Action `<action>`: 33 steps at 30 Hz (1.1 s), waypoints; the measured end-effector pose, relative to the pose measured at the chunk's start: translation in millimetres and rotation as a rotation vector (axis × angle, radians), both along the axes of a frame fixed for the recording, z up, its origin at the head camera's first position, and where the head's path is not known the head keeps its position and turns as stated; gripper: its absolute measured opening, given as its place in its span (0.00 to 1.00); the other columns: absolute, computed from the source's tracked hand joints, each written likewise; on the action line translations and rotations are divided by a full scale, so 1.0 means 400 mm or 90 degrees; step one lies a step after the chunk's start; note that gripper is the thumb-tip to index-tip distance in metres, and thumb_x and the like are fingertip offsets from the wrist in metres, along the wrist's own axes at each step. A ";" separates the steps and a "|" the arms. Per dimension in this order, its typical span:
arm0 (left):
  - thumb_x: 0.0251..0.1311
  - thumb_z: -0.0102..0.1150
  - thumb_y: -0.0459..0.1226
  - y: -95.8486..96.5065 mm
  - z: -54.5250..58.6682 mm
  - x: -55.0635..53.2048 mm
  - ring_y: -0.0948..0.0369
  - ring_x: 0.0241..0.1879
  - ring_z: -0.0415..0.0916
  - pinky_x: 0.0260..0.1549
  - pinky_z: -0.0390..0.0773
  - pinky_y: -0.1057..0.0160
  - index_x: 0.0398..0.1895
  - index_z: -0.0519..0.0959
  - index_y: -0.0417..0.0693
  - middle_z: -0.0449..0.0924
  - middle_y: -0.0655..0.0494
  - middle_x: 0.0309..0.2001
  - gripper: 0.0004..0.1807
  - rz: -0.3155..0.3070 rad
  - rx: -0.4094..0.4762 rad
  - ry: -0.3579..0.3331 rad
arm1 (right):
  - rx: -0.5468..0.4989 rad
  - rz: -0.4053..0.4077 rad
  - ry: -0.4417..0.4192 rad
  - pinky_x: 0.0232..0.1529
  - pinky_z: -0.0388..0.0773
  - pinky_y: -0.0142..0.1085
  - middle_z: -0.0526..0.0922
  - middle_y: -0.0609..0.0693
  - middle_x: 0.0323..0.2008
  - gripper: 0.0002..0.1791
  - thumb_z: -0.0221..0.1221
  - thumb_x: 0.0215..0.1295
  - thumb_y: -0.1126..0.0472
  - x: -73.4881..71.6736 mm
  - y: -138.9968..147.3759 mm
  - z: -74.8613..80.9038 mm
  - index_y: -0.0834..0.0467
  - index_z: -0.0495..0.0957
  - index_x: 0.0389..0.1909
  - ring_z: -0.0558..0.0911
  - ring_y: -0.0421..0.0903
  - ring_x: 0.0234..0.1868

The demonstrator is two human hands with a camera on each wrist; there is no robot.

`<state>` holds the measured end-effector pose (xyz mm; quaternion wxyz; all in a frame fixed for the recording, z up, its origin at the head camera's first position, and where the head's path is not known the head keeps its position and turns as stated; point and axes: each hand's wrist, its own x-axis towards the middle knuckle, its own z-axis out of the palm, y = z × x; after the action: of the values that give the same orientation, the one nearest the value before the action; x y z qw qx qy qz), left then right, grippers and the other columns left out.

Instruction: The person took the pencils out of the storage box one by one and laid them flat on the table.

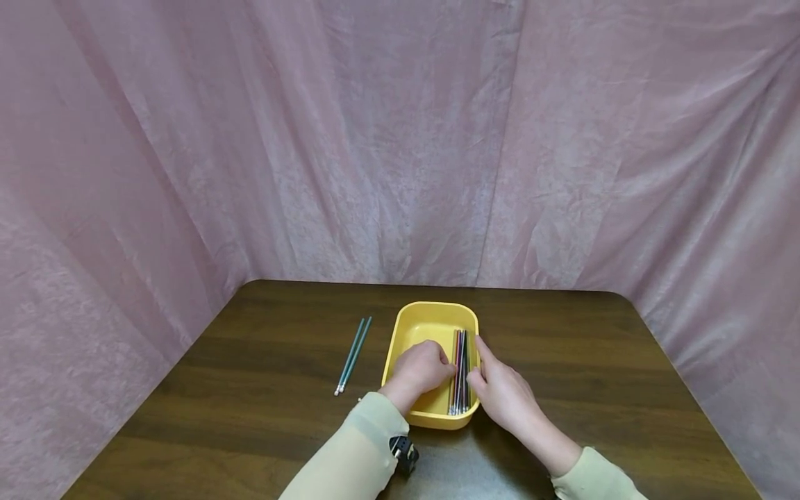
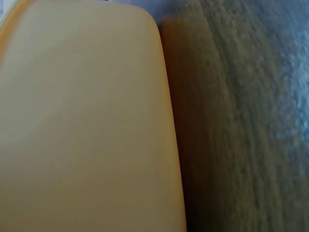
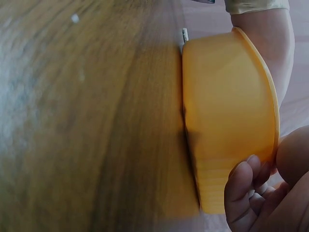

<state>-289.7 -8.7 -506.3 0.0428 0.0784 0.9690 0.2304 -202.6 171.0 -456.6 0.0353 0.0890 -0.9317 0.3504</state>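
A yellow plastic bin [image 1: 431, 420] stands on the table, with several dark, red and gold pencils [image 1: 461, 389] lying side by side along its right wall. Inside it, my left hand [image 1: 421, 364] has its fingers curled, thumb and fingertips pinching at the leftmost pencil of the row. My right hand [image 1: 507, 394] holds the bin's right wall, thumb over the rim and the other fingers outside; the right wrist view shows those fingers [image 3: 239, 186] bent against the outer wall. Only the bin's outer wall [image 2: 91, 121] and the table appear in the left wrist view.
Two teal pencils [image 1: 355, 354] with white erasers lie on the brown wooden table [image 1: 281, 347] left of the bin. A small white tip [image 1: 360, 399] shows beside the left sleeve. Pink curtains [image 1: 400, 139] hang behind the table.
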 end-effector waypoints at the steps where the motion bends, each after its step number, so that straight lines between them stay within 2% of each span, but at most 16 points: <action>1: 0.64 0.74 0.57 0.000 0.002 0.002 0.61 0.23 0.73 0.23 0.72 0.58 0.20 0.81 0.62 0.78 0.65 0.23 0.20 0.003 -0.001 0.003 | -0.001 0.001 0.002 0.27 0.67 0.42 0.70 0.47 0.23 0.40 0.57 0.75 0.63 0.001 0.000 -0.001 0.65 0.59 0.85 0.69 0.45 0.22; 3: 0.64 0.75 0.56 0.004 0.023 0.018 0.61 0.22 0.74 0.24 0.73 0.58 0.19 0.81 0.60 0.78 0.64 0.22 0.21 0.009 -0.003 0.001 | -0.002 0.000 -0.002 0.27 0.67 0.42 0.70 0.47 0.22 0.40 0.57 0.75 0.63 0.002 -0.002 -0.001 0.64 0.59 0.86 0.69 0.45 0.22; 4: 0.64 0.75 0.55 0.005 0.022 0.022 0.61 0.22 0.73 0.23 0.72 0.58 0.18 0.80 0.60 0.77 0.64 0.21 0.21 0.007 -0.005 0.016 | -0.003 0.000 -0.002 0.27 0.67 0.42 0.70 0.46 0.22 0.40 0.56 0.75 0.63 0.003 -0.002 -0.002 0.64 0.59 0.86 0.69 0.45 0.22; 8: 0.65 0.76 0.52 0.013 0.100 0.083 0.61 0.22 0.72 0.25 0.72 0.58 0.19 0.81 0.56 0.77 0.62 0.21 0.21 0.012 0.005 0.008 | -0.005 -0.001 -0.014 0.26 0.66 0.42 0.70 0.47 0.22 0.40 0.56 0.76 0.63 0.004 -0.004 -0.002 0.64 0.58 0.86 0.68 0.45 0.21; 11: 0.65 0.77 0.50 0.020 0.133 0.108 0.61 0.22 0.72 0.24 0.71 0.58 0.19 0.81 0.55 0.77 0.62 0.21 0.20 0.016 0.007 -0.006 | -0.005 -0.001 -0.009 0.26 0.66 0.41 0.70 0.46 0.21 0.40 0.56 0.75 0.63 0.006 -0.002 -0.004 0.65 0.58 0.86 0.67 0.44 0.21; 13: 0.65 0.77 0.50 0.022 0.120 0.102 0.61 0.21 0.72 0.23 0.70 0.59 0.18 0.81 0.56 0.77 0.62 0.21 0.21 0.013 0.000 -0.005 | -0.003 0.001 -0.001 0.26 0.66 0.41 0.70 0.46 0.22 0.40 0.55 0.75 0.63 0.009 0.000 -0.005 0.65 0.58 0.86 0.67 0.44 0.21; 14: 0.64 0.77 0.50 0.023 0.096 0.090 0.61 0.21 0.72 0.23 0.70 0.58 0.18 0.80 0.57 0.76 0.62 0.21 0.20 0.012 -0.008 0.007 | -0.003 0.002 0.005 0.26 0.66 0.42 0.69 0.46 0.21 0.40 0.55 0.75 0.63 0.010 0.001 -0.006 0.66 0.58 0.86 0.67 0.44 0.21; 18: 0.63 0.77 0.48 0.027 0.067 0.072 0.59 0.21 0.72 0.22 0.73 0.55 0.16 0.80 0.57 0.76 0.61 0.20 0.20 0.006 -0.024 0.014 | -0.003 0.003 0.017 0.26 0.67 0.42 0.69 0.45 0.21 0.39 0.56 0.75 0.63 0.012 0.004 -0.009 0.67 0.60 0.85 0.67 0.44 0.21; 19: 0.62 0.77 0.47 0.027 0.052 0.066 0.59 0.21 0.71 0.22 0.72 0.55 0.15 0.79 0.58 0.75 0.61 0.20 0.21 0.005 -0.030 0.027 | -0.003 0.002 0.018 0.26 0.67 0.42 0.69 0.45 0.21 0.39 0.56 0.74 0.63 0.013 0.004 -0.010 0.66 0.60 0.85 0.67 0.44 0.21; 20: 0.62 0.77 0.47 0.028 0.053 0.068 0.59 0.21 0.71 0.21 0.71 0.55 0.15 0.78 0.58 0.75 0.61 0.20 0.21 0.004 -0.029 0.028 | -0.003 0.001 0.017 0.26 0.67 0.42 0.69 0.45 0.21 0.39 0.56 0.74 0.63 0.013 0.004 -0.011 0.66 0.60 0.85 0.67 0.44 0.21; 21: 0.63 0.77 0.46 0.029 0.075 0.079 0.58 0.21 0.72 0.22 0.72 0.55 0.15 0.78 0.57 0.75 0.60 0.19 0.21 0.004 -0.025 0.017 | -0.003 -0.001 0.017 0.26 0.67 0.42 0.69 0.45 0.21 0.39 0.56 0.74 0.63 0.013 0.004 -0.012 0.66 0.60 0.85 0.67 0.44 0.21; 25: 0.63 0.76 0.46 0.034 0.099 0.097 0.59 0.21 0.71 0.22 0.70 0.56 0.15 0.77 0.56 0.74 0.60 0.19 0.22 0.011 -0.024 0.014 | -0.003 -0.005 0.015 0.25 0.66 0.42 0.69 0.45 0.21 0.39 0.56 0.75 0.63 0.013 0.003 -0.014 0.66 0.61 0.85 0.67 0.44 0.21; 26: 0.63 0.77 0.46 0.036 0.117 0.108 0.59 0.21 0.71 0.22 0.70 0.56 0.15 0.77 0.55 0.74 0.59 0.19 0.22 0.015 -0.022 0.003 | -0.003 -0.006 0.012 0.25 0.66 0.42 0.69 0.45 0.21 0.39 0.56 0.75 0.63 0.013 0.003 -0.015 0.65 0.60 0.85 0.67 0.44 0.21; 33: 0.63 0.76 0.46 0.040 0.121 0.115 0.60 0.21 0.69 0.23 0.68 0.57 0.14 0.75 0.55 0.71 0.60 0.18 0.23 0.023 -0.022 -0.001 | -0.002 -0.007 0.006 0.28 0.69 0.43 0.70 0.45 0.22 0.40 0.57 0.75 0.63 0.012 0.000 -0.014 0.64 0.60 0.85 0.70 0.45 0.23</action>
<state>-243.7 7.3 -457.9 0.0407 0.0600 0.9741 0.2143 -197.8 171.0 -462.0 0.0414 0.0857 -0.9313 0.3515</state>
